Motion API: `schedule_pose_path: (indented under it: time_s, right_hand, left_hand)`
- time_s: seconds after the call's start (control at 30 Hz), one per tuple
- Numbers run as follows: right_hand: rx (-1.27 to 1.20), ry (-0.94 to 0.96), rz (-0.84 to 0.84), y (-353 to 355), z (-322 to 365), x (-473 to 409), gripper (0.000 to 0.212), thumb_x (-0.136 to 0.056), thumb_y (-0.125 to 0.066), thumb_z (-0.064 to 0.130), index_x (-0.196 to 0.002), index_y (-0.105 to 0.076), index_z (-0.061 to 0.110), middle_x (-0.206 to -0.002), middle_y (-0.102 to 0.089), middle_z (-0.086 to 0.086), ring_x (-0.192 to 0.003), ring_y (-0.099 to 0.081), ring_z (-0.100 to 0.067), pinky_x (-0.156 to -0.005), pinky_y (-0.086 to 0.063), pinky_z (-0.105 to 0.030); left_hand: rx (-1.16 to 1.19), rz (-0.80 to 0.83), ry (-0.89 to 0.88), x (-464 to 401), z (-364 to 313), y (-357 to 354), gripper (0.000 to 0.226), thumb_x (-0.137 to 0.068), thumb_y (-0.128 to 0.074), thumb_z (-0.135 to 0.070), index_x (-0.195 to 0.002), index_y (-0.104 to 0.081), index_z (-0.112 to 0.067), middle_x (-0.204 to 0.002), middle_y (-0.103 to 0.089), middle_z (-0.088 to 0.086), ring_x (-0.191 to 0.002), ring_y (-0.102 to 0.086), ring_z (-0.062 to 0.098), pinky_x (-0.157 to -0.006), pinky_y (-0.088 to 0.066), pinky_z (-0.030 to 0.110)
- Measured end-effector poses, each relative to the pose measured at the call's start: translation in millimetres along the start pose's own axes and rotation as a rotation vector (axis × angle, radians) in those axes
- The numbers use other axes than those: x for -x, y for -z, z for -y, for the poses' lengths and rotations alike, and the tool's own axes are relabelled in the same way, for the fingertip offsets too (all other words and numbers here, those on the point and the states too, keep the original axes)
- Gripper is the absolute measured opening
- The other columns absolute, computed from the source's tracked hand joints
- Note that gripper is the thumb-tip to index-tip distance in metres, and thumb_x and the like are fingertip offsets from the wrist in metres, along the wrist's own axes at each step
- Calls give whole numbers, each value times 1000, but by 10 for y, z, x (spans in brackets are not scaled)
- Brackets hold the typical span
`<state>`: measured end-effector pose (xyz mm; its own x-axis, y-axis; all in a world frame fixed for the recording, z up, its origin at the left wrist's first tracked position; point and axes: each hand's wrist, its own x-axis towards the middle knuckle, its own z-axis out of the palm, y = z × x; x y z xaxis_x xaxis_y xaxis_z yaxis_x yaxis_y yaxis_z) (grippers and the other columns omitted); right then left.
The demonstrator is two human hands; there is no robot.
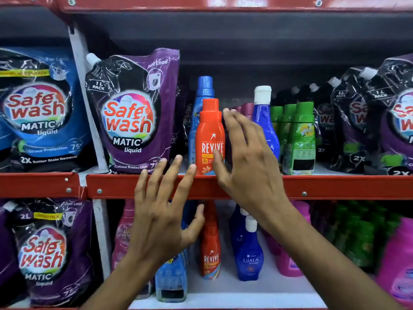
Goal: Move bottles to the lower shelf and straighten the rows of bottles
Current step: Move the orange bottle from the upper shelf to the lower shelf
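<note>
At far left a blue Safewash pouch point(38, 108) leans on the upper shelf point(335, 186), with a purple Safewash pouch point(131, 113) just right of the white upright; a larger purple pouch point(42, 249) stands below it on the lower shelf point(234, 296); the left hand point(161, 218) is spread wide, fingers apart, holding nothing, its fingertips reaching up past the red shelf edge; just right of it the orange Revive bottle point(209, 135) stands upright at the front of the upper shelf, a tall blue bottle point(202, 97) close behind; a second Revive bottle point(211, 249) stands below on the lower shelf, beside a blue Ujala bottle point(250, 253); the right hand point(248, 153) is open and empty, fingers extended beside the orange bottle's right flank, whether touching cannot be told; further right stand a white-capped blue bottle point(264, 117), green bottles point(300, 139) and more pouches point(368, 121).
</note>
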<state>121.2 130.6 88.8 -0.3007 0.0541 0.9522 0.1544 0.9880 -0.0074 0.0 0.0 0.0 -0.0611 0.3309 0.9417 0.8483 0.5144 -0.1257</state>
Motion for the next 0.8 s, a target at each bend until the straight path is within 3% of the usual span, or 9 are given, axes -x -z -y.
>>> schedule_pose_path:
  time_s: [0.07, 0.17, 0.27, 0.37, 0.47, 0.6, 0.67, 0.8]
  right_hand:
    - [-81, -87, 53, -75, 64, -96, 74, -92, -61, 32, -154, -31, 7, -151, -47, -11, -136, -46, -26, -111, -41, -35]
    - [-105, -218, 174, -198, 131, -206, 84, -92, -63, 40, -157, -20, 7, -150, -45, -13, -132, -50, -31, -107, -44, -40]
    - [-157, -318, 216, -261, 94, -265, 83, -88, -68, 44, -152, -28, 8, -145, -50, -14, -127, -55, -36, -104, -47, -47]
    - [-188, -329, 195, -267, 53, -292, 73, -84, -73, 46, -141, -42, 12, -135, -56, -11, -121, -58, -34, -100, -48, -49]
    - [-218, -306, 104, -212, 51, -247, 73, -83, -75, 45, -141, -44, 14, -135, -56, -8, -118, -59, -29, -99, -48, -45]
    - [-310, -269, -107, 38, 76, -116, 73, -79, -79, 43, -137, -49, 11, -128, -60, -4, -111, -58, -17, -90, -42, -22]
    - [-329, -228, -151, 203, 92, -8, 72, -79, -79, 46, -135, -51, 9, -125, -61, -3, -109, -56, -13, -88, -39, -17]
    - [-443, -205, -35, 417, 84, 312, 75, -76, -81, 51, -134, -52, 13, -122, -65, 2, -107, -65, -15, -93, -53, -33]
  left_hand:
    - [-6, 16, -2, 30, 24, -41, 73, -87, -58, -48, -153, -40, -21, -161, -41, 10, -149, -37, 32, -122, -27, 59]
    - [-60, 34, -28, 135, 106, -153, 74, -86, -61, -46, -153, -40, -20, -160, -42, 11, -149, -37, 33, -124, -25, 59]
    - [-99, 24, -47, 167, 165, -213, 78, -86, -61, -45, -156, -35, -21, -161, -40, 10, -152, -33, 32, -125, -22, 59]
    - [-104, 15, -53, 180, 175, -260, 81, -86, -62, -44, -158, -30, -22, -161, -38, 10, -153, -30, 32, -126, -19, 59]
    - [-111, 11, -59, 194, 187, -295, 85, -85, -63, -43, -159, -27, -22, -162, -36, 10, -154, -28, 32, -127, -17, 58]
    - [-119, -14, -46, 205, 182, -335, 85, -84, -63, -43, -159, -28, -22, -162, -36, 10, -154, -26, 32, -128, -15, 58]
    - [-110, -21, -42, 208, 173, -352, 85, -84, -63, -43, -159, -28, -22, -161, -36, 9, -154, -26, 32, -128, -14, 58]
    - [-109, -43, -38, 200, 163, -388, 87, -82, -65, -42, -158, -28, -22, -158, -36, 10, -153, -27, 33, -128, -13, 58]
